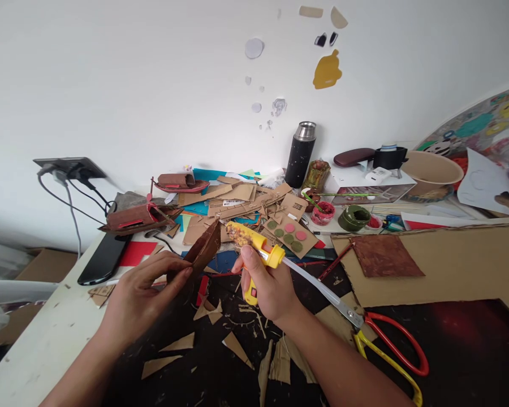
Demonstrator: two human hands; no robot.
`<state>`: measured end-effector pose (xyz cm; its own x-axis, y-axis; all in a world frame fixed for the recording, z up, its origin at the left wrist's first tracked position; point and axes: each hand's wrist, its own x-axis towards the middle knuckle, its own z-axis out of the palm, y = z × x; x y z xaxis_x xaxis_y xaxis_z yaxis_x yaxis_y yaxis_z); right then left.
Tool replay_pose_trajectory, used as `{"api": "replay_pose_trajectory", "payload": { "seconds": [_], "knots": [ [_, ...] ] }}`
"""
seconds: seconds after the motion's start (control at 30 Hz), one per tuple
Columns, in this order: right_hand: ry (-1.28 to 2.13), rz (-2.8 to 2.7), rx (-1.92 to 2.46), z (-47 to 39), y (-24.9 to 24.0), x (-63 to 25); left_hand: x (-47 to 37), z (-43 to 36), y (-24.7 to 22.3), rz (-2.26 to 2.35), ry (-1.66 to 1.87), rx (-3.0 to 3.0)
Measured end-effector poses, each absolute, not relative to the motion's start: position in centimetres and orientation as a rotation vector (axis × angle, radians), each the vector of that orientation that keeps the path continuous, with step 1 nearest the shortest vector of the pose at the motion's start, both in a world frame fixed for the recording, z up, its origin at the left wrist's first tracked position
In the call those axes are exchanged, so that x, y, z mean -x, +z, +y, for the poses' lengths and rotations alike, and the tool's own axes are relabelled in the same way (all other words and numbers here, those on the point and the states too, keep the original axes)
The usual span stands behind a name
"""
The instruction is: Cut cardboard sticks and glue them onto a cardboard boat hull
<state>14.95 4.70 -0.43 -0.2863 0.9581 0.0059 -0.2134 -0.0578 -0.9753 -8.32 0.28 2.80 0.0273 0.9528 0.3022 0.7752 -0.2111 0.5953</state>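
Between the thumb and fingers of my left hand (150, 294) is a brown-painted cardboard piece (204, 249), folded and narrowing to a point at its upper right. My right hand (269, 288) is wrapped round a yellow hot glue gun (254, 240), a clear glue stick (307, 277) jutting from its back end. The gun's nozzle is close to the pointed end of the cardboard; whether they touch I cannot tell. Red-and-yellow-handled scissors (377, 333) lie right of my right forearm. Cardboard offcuts (237, 349) are scattered on the dark mat below my hands.
Two brown cardboard boats (131, 217) stand at the back left, by a black phone (104, 263). Cardboard scraps (237, 195) pile up against the wall. Open paint jars (354, 217), a black thermos (301, 155) and a brown-painted square (385, 256) are to the right.
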Motion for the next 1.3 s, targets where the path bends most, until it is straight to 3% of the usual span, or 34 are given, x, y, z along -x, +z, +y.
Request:
{"api": "replay_pose_trajectory", "payload": {
  "seconds": [1.3],
  "knots": [
    [1.544, -1.275, 0.864, 4.36, -0.56, -14.79, 8.19, 0.41, 2.9, 1.804, 0.982, -2.043]
  ]
}}
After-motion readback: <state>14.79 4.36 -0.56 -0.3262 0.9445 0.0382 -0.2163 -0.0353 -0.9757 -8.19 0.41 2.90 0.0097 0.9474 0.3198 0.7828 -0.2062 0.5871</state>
